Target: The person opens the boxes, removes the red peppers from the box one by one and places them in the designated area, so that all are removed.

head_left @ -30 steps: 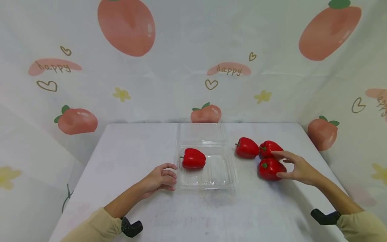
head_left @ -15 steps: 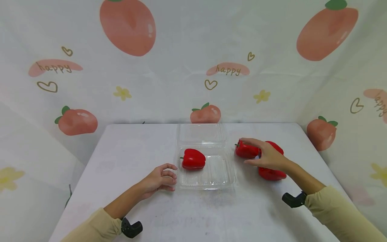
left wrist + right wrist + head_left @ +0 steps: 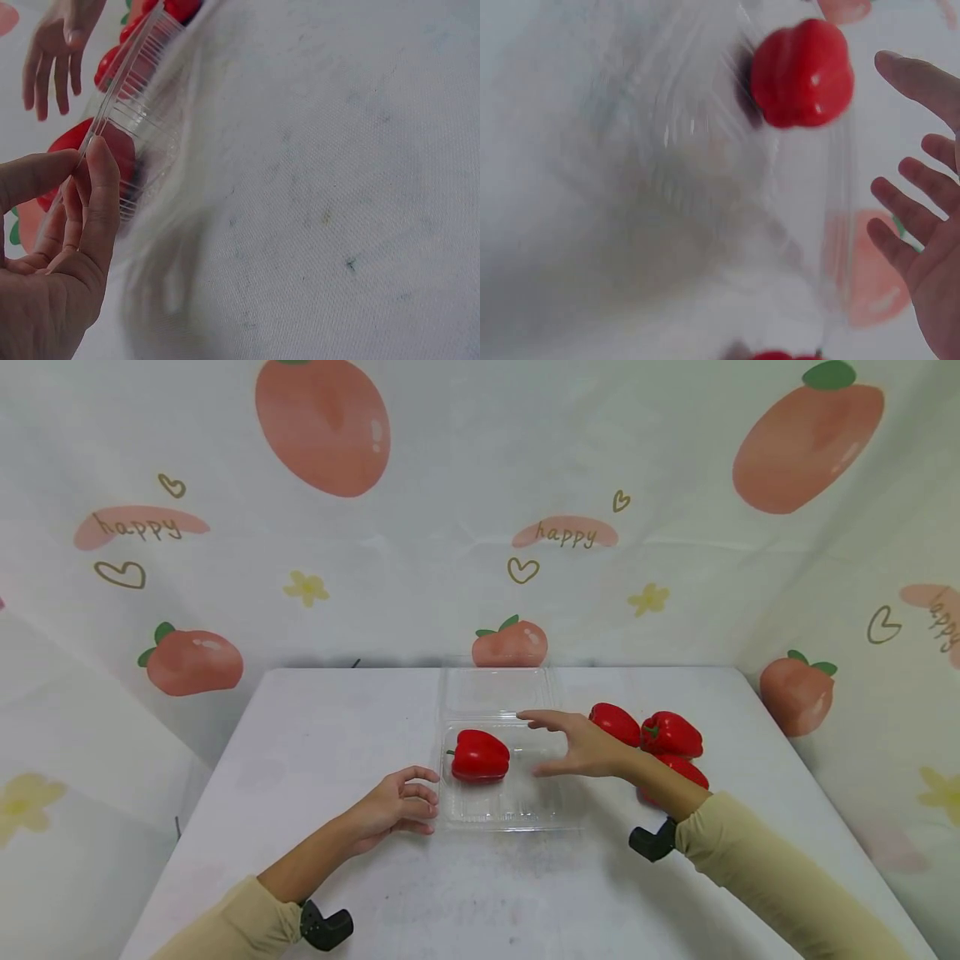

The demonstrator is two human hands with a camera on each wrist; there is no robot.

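A clear plastic clamshell box (image 3: 517, 802) lies open on the table, its lid (image 3: 495, 689) folded back behind the base. One red bell pepper (image 3: 480, 756) lies in the left part of the base, stem pointing left. At the box's left edge, my left hand (image 3: 393, 810) pinches the rim between thumb and fingers, as the left wrist view shows. My right hand (image 3: 577, 747) hovers over the right part of the base with fingers spread, holding nothing. In the right wrist view the bell pepper (image 3: 802, 75) is apart from that hand's fingers.
Right of the box, three more red bell peppers sit grouped: one at the back left (image 3: 615, 722), one at the back right (image 3: 672, 733), and a front one (image 3: 684, 768) partly behind my right forearm. A fruit-printed cloth (image 3: 405, 568) hangs behind the white table.
My right hand has moved left from the right-hand peppers, passing over them to above the box, without carrying any. The left hand has stayed at the box's edge.
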